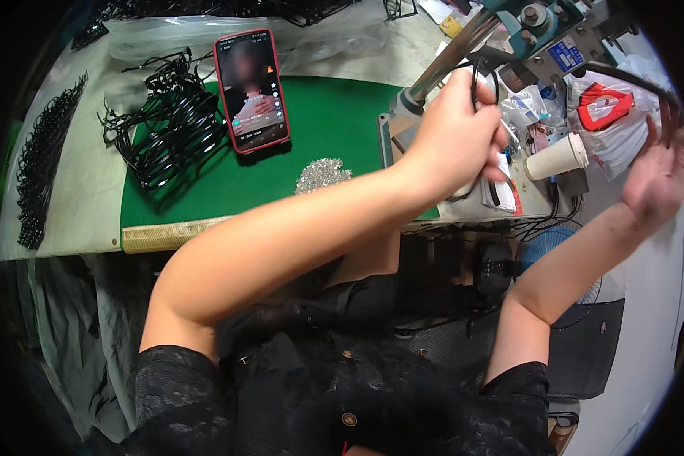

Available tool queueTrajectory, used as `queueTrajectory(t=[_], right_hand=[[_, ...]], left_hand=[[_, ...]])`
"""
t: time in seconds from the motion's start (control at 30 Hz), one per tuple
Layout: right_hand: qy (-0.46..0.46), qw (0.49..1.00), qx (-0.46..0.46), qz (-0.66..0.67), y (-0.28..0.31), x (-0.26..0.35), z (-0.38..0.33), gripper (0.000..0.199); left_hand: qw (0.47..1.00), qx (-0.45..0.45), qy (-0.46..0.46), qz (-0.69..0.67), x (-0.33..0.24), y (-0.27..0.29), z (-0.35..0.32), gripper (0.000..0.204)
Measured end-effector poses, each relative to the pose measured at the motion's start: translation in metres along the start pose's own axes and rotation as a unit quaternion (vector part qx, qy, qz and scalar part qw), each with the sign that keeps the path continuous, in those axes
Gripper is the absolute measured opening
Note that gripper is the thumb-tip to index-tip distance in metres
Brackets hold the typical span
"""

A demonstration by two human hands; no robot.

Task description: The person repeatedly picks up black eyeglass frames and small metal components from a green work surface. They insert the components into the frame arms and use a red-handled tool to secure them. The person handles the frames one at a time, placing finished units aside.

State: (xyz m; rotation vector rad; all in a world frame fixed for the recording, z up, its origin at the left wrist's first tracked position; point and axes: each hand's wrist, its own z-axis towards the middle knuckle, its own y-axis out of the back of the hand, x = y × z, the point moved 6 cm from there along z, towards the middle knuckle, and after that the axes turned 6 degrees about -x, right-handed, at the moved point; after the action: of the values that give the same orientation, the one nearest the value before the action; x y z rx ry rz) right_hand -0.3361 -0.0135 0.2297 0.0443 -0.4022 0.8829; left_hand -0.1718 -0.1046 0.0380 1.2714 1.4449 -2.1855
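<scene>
My left hand (463, 129) reaches across to the press (532, 34) and is closed around a thin black wire-like frame (476, 80). It looks like an eyeglass frame, though my fingers cover much of it. Over at the far right my right hand (657, 171) is raised, its fingers stretched up beside the end of the press's black lever (631, 78). Whether they touch the lever I cannot tell. A heap of glossy black frames (167, 125) lies left on the green mat (330, 114). Near my left forearm sits a small pile of tiny silvery pieces (323, 175).
A phone (252, 91) in a red case stands tilted on the mat. More black frames (47, 163) line the table's left edge, with others along the back by clear plastic. A white paper cup (556, 157), plastic bags (619, 114) and cables crowd the right side.
</scene>
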Motion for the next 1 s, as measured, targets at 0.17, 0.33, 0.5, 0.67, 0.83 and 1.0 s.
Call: queueTrajectory(t=[0.17, 0.33, 0.5, 0.67, 0.83, 1.0], right_hand=[[-0.167, 0.979, 0.116, 0.015, -0.04, -0.019, -0.137, 0.027], [-0.243, 0.909, 0.301, 0.155, -0.104, -0.026, -0.218, 0.023], [-0.263, 0.906, 0.306, 0.126, -0.107, -0.023, -0.221, 0.019], [-0.335, 0.878, 0.284, 0.192, -0.115, -0.028, -0.235, 0.012], [-0.333, 0.843, 0.352, 0.235, -0.128, -0.024, -0.248, 0.013], [-0.272, 0.949, 0.096, 0.126, -0.068, -0.054, -0.212, 0.023]], left_hand=[[0.856, 0.076, -0.25, 0.446, -0.025, 0.038, -0.084, 0.025], [0.859, 0.039, -0.198, 0.471, -0.024, 0.064, -0.109, 0.018], [0.845, 0.031, -0.208, 0.492, -0.025, 0.072, -0.111, 0.017], [0.823, 0.043, -0.238, 0.514, -0.029, 0.08, -0.116, 0.019], [0.805, 0.055, -0.238, 0.541, -0.043, 0.096, -0.131, 0.022], [0.821, -0.124, -0.351, 0.433, -0.154, 0.151, -0.194, 0.007]])
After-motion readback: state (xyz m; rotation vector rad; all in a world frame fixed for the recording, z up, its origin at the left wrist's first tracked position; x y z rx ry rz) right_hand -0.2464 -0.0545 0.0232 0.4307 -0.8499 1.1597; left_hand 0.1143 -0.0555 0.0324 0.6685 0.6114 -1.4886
